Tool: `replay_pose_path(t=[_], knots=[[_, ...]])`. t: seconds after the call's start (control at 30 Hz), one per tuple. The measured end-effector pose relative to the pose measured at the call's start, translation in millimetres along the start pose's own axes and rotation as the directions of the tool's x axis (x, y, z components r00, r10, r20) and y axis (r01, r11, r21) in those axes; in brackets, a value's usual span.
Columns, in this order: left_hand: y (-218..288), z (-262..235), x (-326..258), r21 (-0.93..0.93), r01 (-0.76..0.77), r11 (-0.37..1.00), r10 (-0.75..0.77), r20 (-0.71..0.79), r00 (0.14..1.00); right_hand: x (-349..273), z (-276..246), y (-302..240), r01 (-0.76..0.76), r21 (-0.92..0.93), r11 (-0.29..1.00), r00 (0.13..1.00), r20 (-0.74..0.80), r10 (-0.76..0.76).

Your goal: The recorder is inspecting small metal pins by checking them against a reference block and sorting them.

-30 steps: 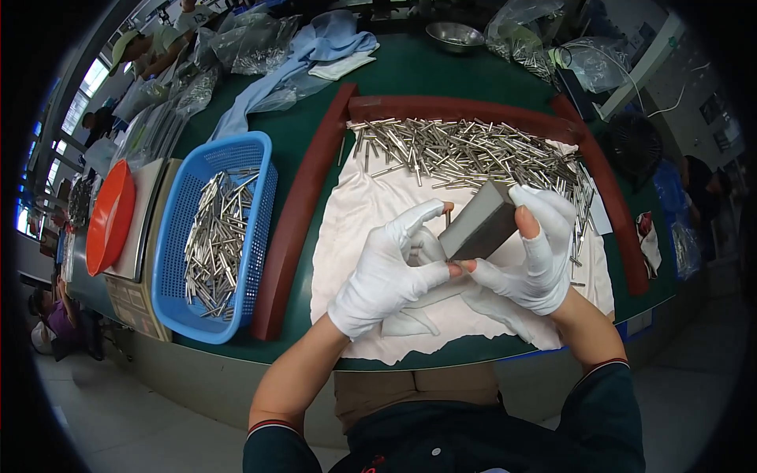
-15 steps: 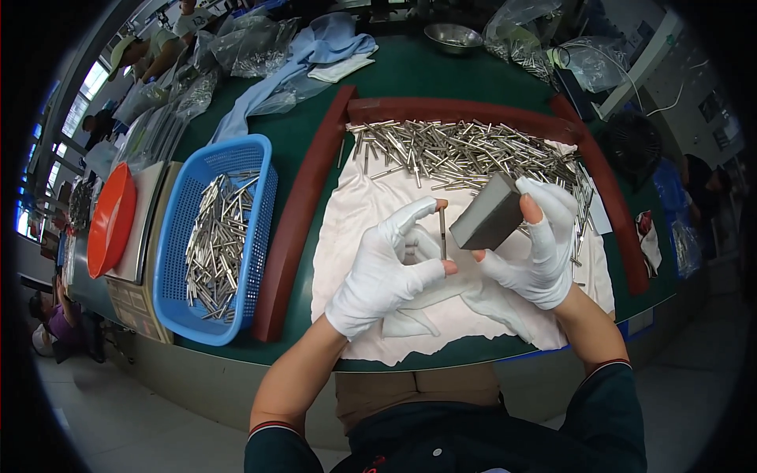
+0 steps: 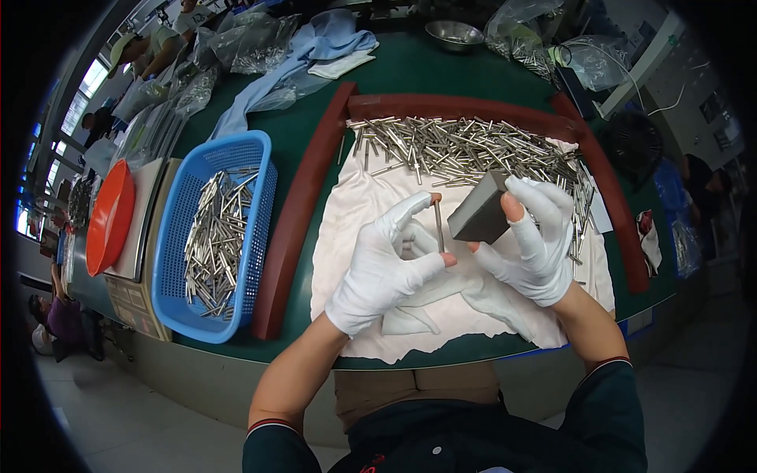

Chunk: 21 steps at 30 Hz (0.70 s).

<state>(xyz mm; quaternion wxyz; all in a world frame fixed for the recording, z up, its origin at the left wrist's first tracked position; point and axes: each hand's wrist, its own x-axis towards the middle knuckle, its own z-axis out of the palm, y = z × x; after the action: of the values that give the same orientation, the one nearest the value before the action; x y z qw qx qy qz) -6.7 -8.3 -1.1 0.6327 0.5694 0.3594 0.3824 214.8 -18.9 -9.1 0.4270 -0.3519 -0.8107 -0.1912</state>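
A thin metal pin point(image 3: 439, 226) is pinched by its two ends between the thumb and a fingertip of my left hand point(image 3: 382, 260). White gloves with bare fingertips cover both hands. My right hand point(image 3: 536, 244) grips a dark grey rectangular block point(image 3: 480, 211), tilted, just right of the pin; a small gap parts the two. Both hands are over a pale pink cloth point(image 3: 347, 229), where a crumpled white cloth point(image 3: 473, 303) lies beneath them. Behind the hands spreads a heap of similar metal pins point(image 3: 449, 150).
Dark red rails point(image 3: 296, 229) frame the cloth on the left, back and right. Outside the left rail stands a blue plastic basket point(image 3: 164, 252) holding metal pins. Farther left is an orange-red dish point(image 3: 108, 221) on a scale. A metal bowl point(image 3: 454, 33) and plastic bags sit toward the back.
The pin in my left hand has tipped slightly, its upper end shifting left. My right hand and the block have moved a little left and upward.
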Motion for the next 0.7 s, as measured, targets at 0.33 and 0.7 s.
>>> replay_pose_path(t=[0.33, 0.7], knots=[[5, -1, 2, -0.040, 0.036, 0.999, -0.034, 0.038, 0.999, 2, -4, -1, -0.010, 0.016, 1.000, 0.999, -0.035, 0.010], [-2, -3, 2, -0.075, 0.012, 0.997, -0.009, 0.032, 0.999, 5, -11, 2, -0.172, 0.117, 0.978, 0.984, 0.067, 0.165]])
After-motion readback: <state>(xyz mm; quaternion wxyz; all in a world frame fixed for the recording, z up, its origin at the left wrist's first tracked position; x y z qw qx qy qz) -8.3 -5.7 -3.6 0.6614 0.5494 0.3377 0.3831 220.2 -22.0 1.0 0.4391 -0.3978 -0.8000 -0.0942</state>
